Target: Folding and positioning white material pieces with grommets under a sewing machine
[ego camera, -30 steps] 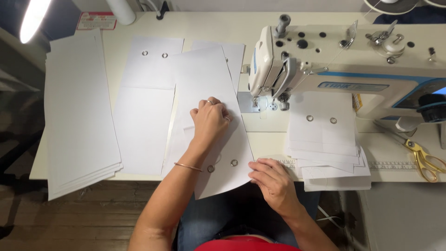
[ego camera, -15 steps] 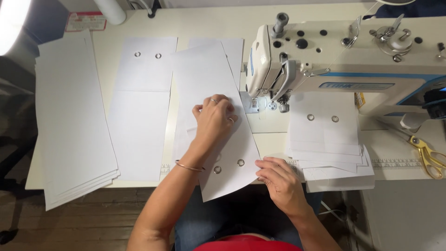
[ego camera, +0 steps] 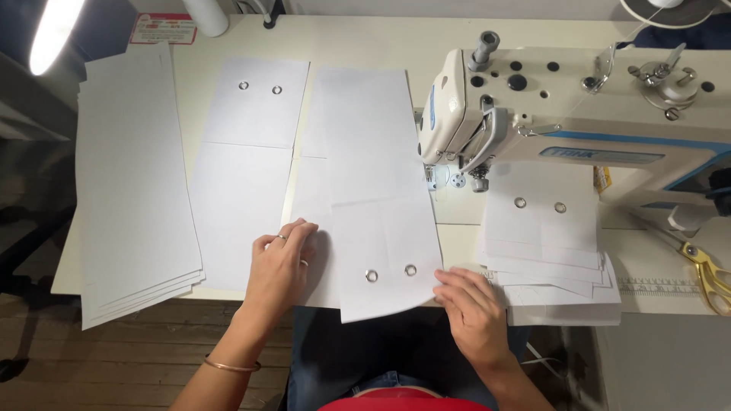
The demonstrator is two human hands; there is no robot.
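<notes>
The front panel [ego camera: 384,259], a white fabric piece with two metal eyelets [ego camera: 391,272] near its lower end, lies slanted on the table [ego camera: 365,34], and its near edge overhangs the table's front edge above the person's lap. The left hand [ego camera: 283,262] lies flat on the left margin of this panel, fingers close together and slightly curled, pinching nothing. The right hand [ego camera: 474,308] rests at the panel's lower right corner, fingers extended and close together, tips touching the fabric edge; whether they pinch it cannot be told.

Left of the left hand another panel [ego camera: 247,175] lies flat, with a narrow strip of bare table between the two. Further left a stack [ego camera: 129,183] of long white pieces reaches past the table's front edge. Just right of the right hand, a pile [ego camera: 548,251] of finished pieces sits under the sewing machine [ego camera: 563,114]; the needle area stands just beyond the panel's upper right edge. Scissors [ego camera: 708,270] lie at the far right.

The table is pale and smooth; a wooden floor shows beneath it, and a lamp [ego camera: 53,34] glows at upper left.
</notes>
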